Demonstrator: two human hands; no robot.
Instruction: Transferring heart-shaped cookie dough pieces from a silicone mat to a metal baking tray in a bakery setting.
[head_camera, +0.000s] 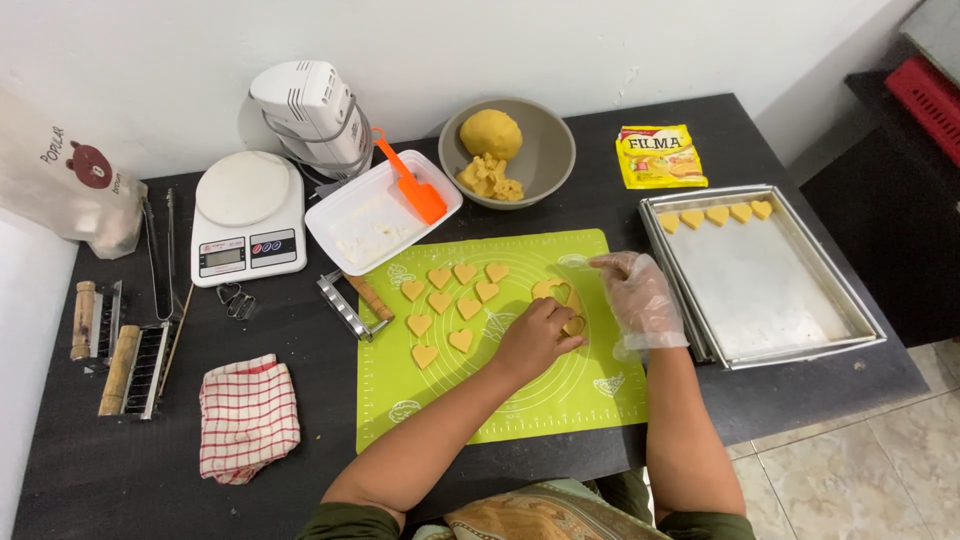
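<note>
My bare left hand (535, 338) presses down on a small heart-shaped metal cutter (574, 325) over yellow dough on the green silicone mat (560, 400). My right hand (640, 295), in a clear plastic glove, hovers just right of it with fingers spread, touching the mat's edge. Another heart outline (552, 290) sits in the dough just above the cutter. Several cut heart cookies (452, 300) lie in rows on the mat to the left. The metal baking tray (800, 330) at right holds several hearts (715, 214) along its far edge.
A grey bowl (545, 175) with a dough ball stands behind the mat, next to a white container (350, 215) with an orange spatula (412, 185). A scale (245, 215), hand mixer (310, 110), yellow packet (660, 157), checked cloth (248, 415) and metal tools (125, 355) lie on the black table.
</note>
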